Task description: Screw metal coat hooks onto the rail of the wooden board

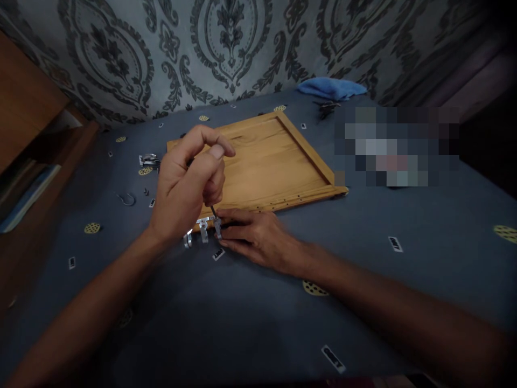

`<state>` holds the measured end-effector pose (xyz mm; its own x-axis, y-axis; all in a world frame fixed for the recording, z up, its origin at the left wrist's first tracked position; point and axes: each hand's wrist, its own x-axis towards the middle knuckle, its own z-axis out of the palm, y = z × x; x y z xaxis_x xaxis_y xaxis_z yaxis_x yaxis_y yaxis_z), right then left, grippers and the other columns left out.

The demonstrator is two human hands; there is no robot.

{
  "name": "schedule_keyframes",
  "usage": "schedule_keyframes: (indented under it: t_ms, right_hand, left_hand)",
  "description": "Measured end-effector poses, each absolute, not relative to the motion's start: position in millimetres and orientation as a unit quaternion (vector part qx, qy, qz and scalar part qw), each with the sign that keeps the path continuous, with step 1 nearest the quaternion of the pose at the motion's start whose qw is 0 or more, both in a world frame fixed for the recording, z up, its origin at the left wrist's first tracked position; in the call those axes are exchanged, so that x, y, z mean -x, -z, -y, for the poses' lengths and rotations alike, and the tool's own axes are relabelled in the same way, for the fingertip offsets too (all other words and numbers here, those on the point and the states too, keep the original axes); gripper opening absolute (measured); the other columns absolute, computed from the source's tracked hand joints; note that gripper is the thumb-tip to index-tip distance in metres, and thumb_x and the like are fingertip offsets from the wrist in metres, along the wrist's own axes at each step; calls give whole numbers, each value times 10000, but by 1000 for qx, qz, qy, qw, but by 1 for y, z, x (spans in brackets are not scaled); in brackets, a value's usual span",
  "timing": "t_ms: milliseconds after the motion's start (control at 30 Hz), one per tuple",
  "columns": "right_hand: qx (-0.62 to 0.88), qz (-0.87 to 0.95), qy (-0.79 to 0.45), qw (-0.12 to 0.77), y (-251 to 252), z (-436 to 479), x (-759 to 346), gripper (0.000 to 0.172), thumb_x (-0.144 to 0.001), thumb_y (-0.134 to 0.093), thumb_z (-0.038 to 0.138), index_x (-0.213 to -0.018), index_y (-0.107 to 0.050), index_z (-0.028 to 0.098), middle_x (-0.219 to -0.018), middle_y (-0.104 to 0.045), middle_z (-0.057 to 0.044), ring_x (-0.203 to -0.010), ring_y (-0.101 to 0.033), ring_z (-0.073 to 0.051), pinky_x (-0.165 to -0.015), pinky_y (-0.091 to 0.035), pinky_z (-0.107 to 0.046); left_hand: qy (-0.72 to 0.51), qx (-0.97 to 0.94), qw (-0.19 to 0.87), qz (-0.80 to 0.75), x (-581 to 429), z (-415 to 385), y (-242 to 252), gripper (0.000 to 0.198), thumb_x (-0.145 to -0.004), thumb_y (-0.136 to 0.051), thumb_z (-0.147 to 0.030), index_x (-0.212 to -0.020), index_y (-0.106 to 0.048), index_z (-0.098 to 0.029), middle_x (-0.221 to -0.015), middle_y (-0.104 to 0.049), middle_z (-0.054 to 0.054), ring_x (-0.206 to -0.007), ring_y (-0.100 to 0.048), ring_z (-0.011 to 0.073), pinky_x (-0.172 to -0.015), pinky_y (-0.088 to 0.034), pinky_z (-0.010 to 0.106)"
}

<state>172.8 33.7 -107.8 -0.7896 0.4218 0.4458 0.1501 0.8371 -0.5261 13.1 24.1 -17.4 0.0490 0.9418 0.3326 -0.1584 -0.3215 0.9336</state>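
Note:
A wooden framed panel (pixel 269 161) lies flat on a grey-blue patterned cloth (pixel 258 302). A silver metal hook bracket (pixel 203 225) sits against its near edge. My left hand (pixel 186 186) is closed round a screwdriver handle, and the thin shaft (pixel 213 211) points down onto the bracket. My right hand (pixel 252 234) lies low on the cloth, its fingertips pinching the bracket's right end by the shaft tip.
More metal fittings (pixel 148 160) and a loose hook (pixel 127 200) lie left of the panel. A blue cloth (pixel 331 88) and a dark tool (pixel 328 106) sit at the back. A wooden shelf unit (pixel 28 134) stands at left. Patterned wallpaper rises behind.

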Motion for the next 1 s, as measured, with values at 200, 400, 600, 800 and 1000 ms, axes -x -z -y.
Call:
schedule_keyframes:
  t_ms: [200,400,600,800,1000]
  right_hand:
    - [155,916,-230,289,108,-34,-173,186,-985,-598,249,-958,-766,175,-1291,-671,-118,-1063,-713,-230,-936,-582,-395]
    - [151,913,-244,291,107,-33,-174,193,-993,-584,246,-986,-765,180,-1284,-673,-111,-1101,-698,-227,-982,-559,-377]
    - [148,908,-243,307,108,-33,-174,200,-990,-587,244,-978,-769,162,-1300,-665,-130,-1094,-702,-238,-987,-559,-385]
    - [151,913,-240,295,106,-33,-173,173,-979,-606,226,-954,-768,171,-1297,-664,-117,-1101,-697,-227,-990,-555,-369]
    - [159,916,-247,274,105,-33,-172,151,-976,-615,236,-952,-760,204,-1317,-657,-88,-1099,-693,-219,-953,-572,-369]
  left_hand:
    - [-578,-562,480,-345,-11,-25,15,143,-925,-549,-205,-787,-581,-185,-465,-282,-107,-379,-178,47,-389,-213,198]
    - [-495,-607,535,-316,3,-26,16,295,-905,-649,-411,-719,-637,-182,-424,-313,-88,-340,-230,46,-370,-256,218]
    - [-502,-590,546,-319,2,-28,15,544,-811,-734,-510,-497,-445,-173,-425,-256,-80,-342,-232,30,-356,-249,202]
    - [-530,-581,511,-347,-9,-24,15,561,-824,-723,-524,-536,-383,-183,-451,-286,-80,-377,-243,35,-371,-216,214]
    - [-568,-592,432,-375,-13,-20,23,481,-907,-651,-456,-565,-454,-180,-471,-357,-60,-429,-335,58,-425,-264,239]
